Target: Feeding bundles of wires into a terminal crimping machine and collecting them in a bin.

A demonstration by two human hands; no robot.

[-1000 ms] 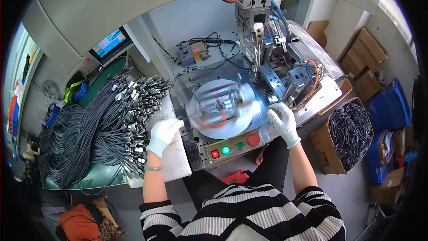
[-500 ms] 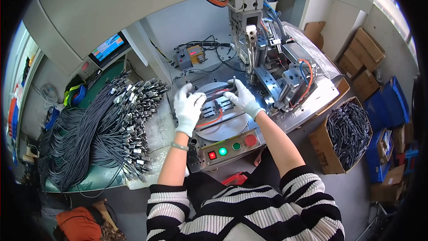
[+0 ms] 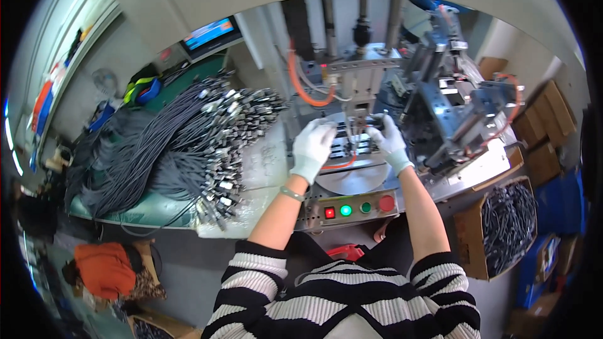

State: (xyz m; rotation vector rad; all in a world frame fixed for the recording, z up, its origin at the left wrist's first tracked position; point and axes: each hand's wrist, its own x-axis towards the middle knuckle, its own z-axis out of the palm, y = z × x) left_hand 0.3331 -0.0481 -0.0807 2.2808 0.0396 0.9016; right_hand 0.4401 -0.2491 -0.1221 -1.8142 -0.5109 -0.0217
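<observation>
Both my hands wear white gloves and reach over a round metal turntable (image 3: 358, 181) on a bench machine. My left hand (image 3: 312, 147) lies back-up on the left side of the dark fixture block (image 3: 349, 144) on that plate, its fingers bent down and hidden. My right hand (image 3: 389, 141) is at the block's right side, fingertips pinched on a small dark connector (image 3: 374, 122) under the press head (image 3: 359, 81). A thin red wire (image 3: 339, 165) curls on the plate below my left hand.
A button panel (image 3: 355, 208) with red and green buttons fronts the machine. A big heap of grey cables (image 3: 182, 138) covers the bench at left. At right are a metal mechanism (image 3: 458, 113) and a cardboard box of cables (image 3: 509, 226). A monitor (image 3: 210, 32) stands behind.
Both hands left the turntable's front edge and came together on the fixture block at its middle. The view has also drawn closer to the machine.
</observation>
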